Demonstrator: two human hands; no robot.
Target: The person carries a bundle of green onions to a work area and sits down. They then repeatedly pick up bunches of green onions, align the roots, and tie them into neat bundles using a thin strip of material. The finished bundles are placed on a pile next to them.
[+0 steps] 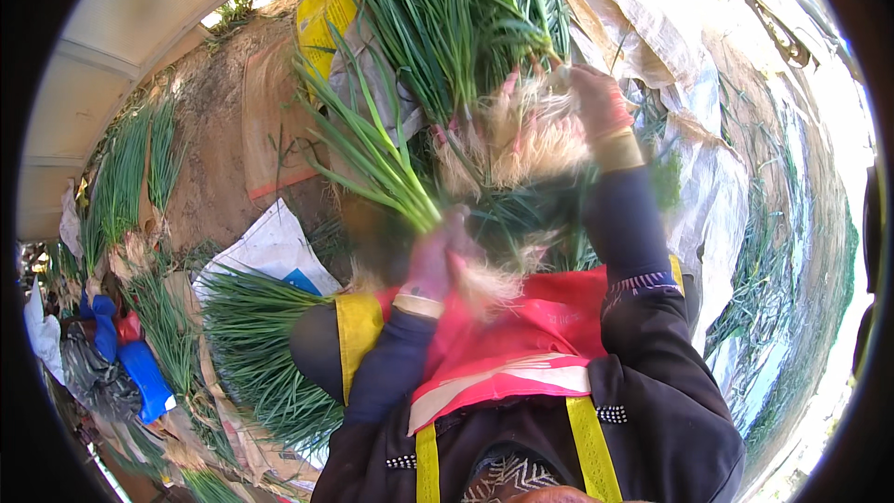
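My left hand (434, 258) grips a small bunch of spring onions (391, 181) near the base, above my lap. Its green leaves point up and left, and its pale roots hang to the right of my fingers, blurred. My right hand (595, 101) reaches ahead to the big pile of spring onions (447, 35). Its fingers close around the base of a green onion stalk (553, 56) at the pile's right side. The pile's pinkish bulbs and whitish roots face me. A red apron or plastic sheet (517, 307) covers my lap.
A second heap of spring onions (265, 356) lies at my left beside a white sack (269, 244). Farther left are more bundles (126, 175) and a blue bag (145, 381). Pale sacking (621, 21) lies ahead right, with plastic sheeting (705, 216) nearer my right side.
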